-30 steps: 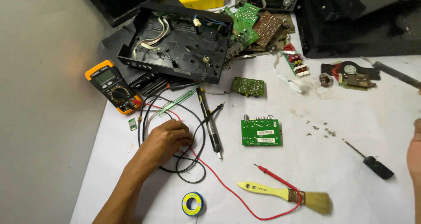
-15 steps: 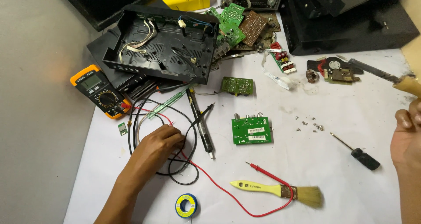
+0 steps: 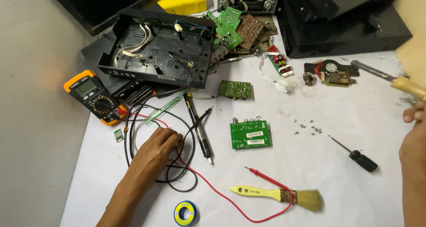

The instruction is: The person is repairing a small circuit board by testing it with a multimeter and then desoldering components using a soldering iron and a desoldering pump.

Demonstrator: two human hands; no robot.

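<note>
The left hand [image 3: 155, 149] rests curled on the tangled wires [image 3: 177, 165], left of the green board [image 3: 250, 134]. The right hand [image 3: 412, 142], far right, grip unclear. Tugging could drag the meter [image 3: 95, 97].

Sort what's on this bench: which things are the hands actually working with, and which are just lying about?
In hand:
left hand resting on the black and red test leads
right hand at the frame edge, beside a wooden-handled tool

Lying about:
multimeter
green circuit board
yellow brush
screwdriver
tape roll
black casing
</note>
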